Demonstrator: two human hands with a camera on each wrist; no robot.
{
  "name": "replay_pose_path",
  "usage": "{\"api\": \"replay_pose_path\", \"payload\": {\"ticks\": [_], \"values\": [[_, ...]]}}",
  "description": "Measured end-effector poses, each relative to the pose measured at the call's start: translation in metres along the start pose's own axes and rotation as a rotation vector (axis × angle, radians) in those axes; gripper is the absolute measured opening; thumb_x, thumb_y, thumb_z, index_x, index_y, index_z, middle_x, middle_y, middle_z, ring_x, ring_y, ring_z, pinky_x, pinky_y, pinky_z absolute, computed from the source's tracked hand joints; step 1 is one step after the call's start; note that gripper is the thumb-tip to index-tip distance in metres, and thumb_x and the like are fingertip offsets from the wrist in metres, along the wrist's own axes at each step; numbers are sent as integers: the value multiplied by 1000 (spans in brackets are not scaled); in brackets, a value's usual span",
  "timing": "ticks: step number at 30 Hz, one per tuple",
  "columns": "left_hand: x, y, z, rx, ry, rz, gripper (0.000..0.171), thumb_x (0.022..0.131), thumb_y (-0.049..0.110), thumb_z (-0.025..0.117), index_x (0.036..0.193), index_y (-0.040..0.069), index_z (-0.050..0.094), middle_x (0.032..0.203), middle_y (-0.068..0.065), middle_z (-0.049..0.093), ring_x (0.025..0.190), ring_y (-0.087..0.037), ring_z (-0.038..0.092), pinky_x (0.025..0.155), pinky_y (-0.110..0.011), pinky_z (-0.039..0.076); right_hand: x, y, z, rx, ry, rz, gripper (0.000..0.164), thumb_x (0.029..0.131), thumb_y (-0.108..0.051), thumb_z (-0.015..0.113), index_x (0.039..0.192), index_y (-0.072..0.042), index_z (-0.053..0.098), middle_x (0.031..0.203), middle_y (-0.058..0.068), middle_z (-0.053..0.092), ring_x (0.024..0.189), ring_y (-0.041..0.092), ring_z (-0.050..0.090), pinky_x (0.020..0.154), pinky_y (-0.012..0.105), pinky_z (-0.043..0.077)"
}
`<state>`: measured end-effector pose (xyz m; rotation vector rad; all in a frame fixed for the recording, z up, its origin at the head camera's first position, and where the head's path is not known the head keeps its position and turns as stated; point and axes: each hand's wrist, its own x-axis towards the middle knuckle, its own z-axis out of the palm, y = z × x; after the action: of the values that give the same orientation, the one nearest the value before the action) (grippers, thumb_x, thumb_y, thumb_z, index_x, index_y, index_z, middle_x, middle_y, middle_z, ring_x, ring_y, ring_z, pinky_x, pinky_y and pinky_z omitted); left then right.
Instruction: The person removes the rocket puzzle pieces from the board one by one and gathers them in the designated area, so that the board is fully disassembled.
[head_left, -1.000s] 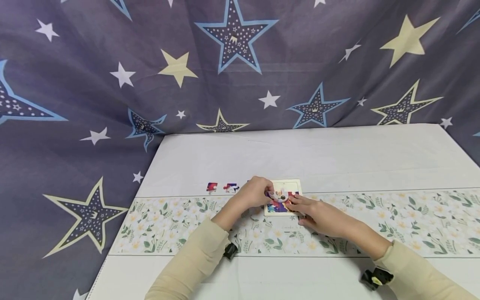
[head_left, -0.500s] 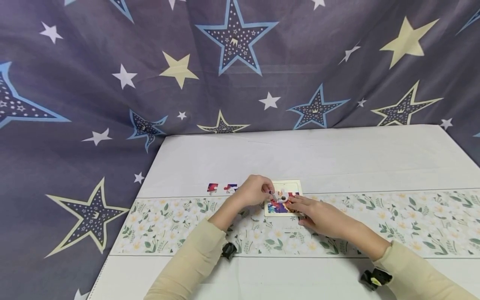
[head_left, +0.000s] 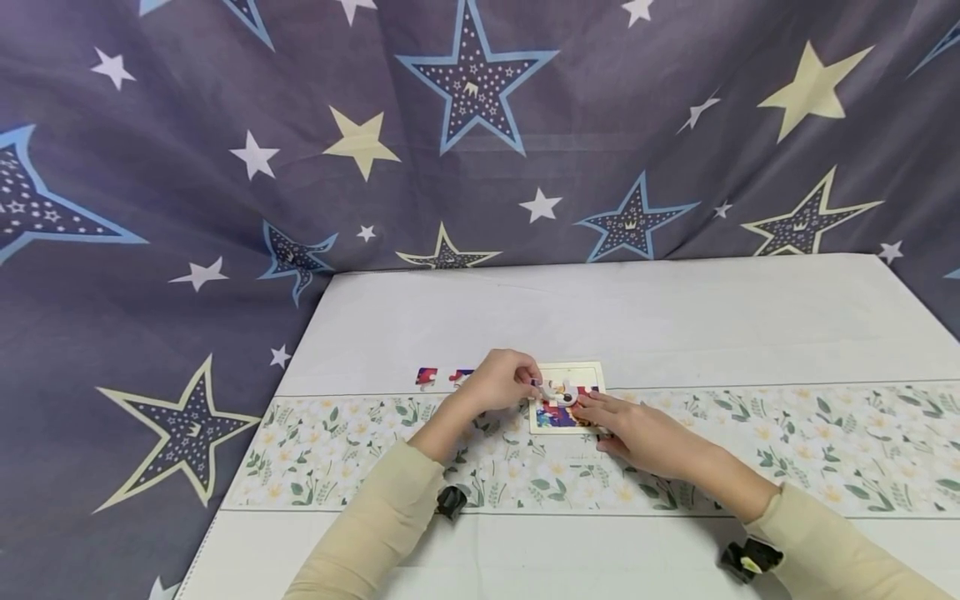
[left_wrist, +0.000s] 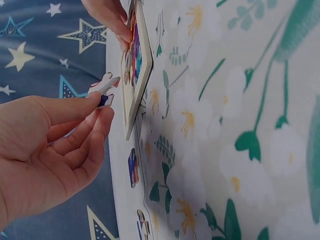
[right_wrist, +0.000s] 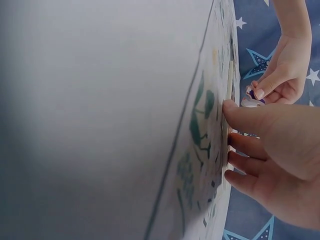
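Note:
My left hand (head_left: pixel 495 385) pinches a jigsaw piece (left_wrist: pixel 105 91) between thumb and fingertips. This piece is white with a dark blue patch and is tilted above the left part of the puzzle tray (head_left: pixel 573 366). Colourful pieces fill the near part of the tray, while its far part shows a pale base. From the right, my right hand (head_left: pixel 648 435) rests its extended fingertips on the puzzle; the thumb (right_wrist: pixel 237 112) lies by the tray's near edge. The fingers hide the tray's right portion.
Two loose jigsaw pieces, a red one (head_left: pixel 426 376) and a purple and white one (head_left: pixel 458 377), lie left of the tray; my left hand partly covers the second. A floral band (head_left: pixel 330 450) crosses the white tablecloth (head_left: pixel 675 317). Behind hangs a star-patterned curtain (head_left: pixel 420 192).
My left hand has drawn slightly left and lifted the pinched piece, which now shows tilted over the tray. The right hand stays in place.

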<state>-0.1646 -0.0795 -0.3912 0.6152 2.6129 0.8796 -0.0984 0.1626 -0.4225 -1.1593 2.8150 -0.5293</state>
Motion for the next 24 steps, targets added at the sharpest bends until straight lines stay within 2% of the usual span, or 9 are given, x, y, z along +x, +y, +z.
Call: {"api": "replay_pose_path", "payload": {"ticks": [5, 9, 14, 24], "values": [[-2, -1, -2, -2, 1, -10, 5, 87, 11, 70, 92, 9, 70, 82, -3, 65, 71, -8, 55, 68, -20, 47, 1, 0, 0, 0, 8, 13, 54, 88, -13, 69, 139, -7, 50, 138, 21, 54, 124, 38, 56, 88, 44, 54], [-4, -2, -2, 1, 13, -16, 5, 87, 10, 70, 92, 8, 70, 82, -3, 65, 71, -9, 54, 68, -20, 46, 1, 0, 1, -37, 3, -19, 54, 88, -13, 68, 139, -10, 51, 141, 18, 53, 128, 36, 53, 87, 43, 55], [-5, -5, 0, -8, 14, -18, 4, 87, 10, 69, 91, 9, 70, 82, -3, 65, 72, -9, 55, 68, -21, 47, 1, -1, 1, -62, -10, -45, 52, 89, -11, 67, 138, -9, 52, 143, 17, 51, 131, 36, 50, 91, 43, 53], [-8, -8, 0, -28, 21, -36, 5, 88, 9, 68, 92, 9, 69, 84, -3, 65, 74, -9, 57, 70, -21, 49, 4, -3, 1, -57, -10, -18, 50, 88, -12, 68, 136, -9, 54, 141, 18, 53, 128, 36, 52, 92, 44, 52]]}}
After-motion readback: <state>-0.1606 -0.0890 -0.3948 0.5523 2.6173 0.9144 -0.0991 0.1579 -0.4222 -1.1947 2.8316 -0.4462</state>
